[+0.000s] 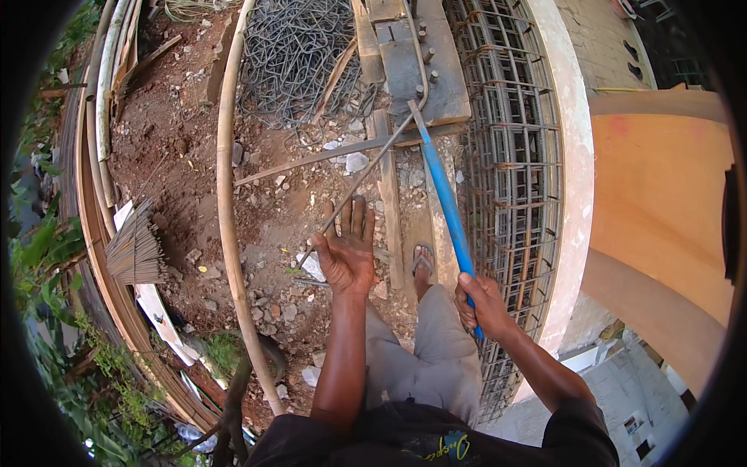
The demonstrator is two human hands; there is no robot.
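My right hand (487, 302) is closed around the lower part of a long blue handle (447, 204). The handle slants up to a wooden bending bench (449, 97) with metal pegs, where its bare metal tip meets a thin steel rod (366, 173). This rod bends at the bench beside the pegs, and its free length slopes down to the left. My left hand (350, 255) is open, palm up with fingers spread, and the rod runs by its thumb and fingers. Whether the hand touches the rod I cannot tell.
A heap of bent steel stirrups (296, 58) lies left of the bench. Right of me stand long rebar cages (517, 187) along a white wall edge (576, 179). A bamboo pole (226, 171) crosses the rubble ground on the left, near a bundle of thin rods (138, 247).
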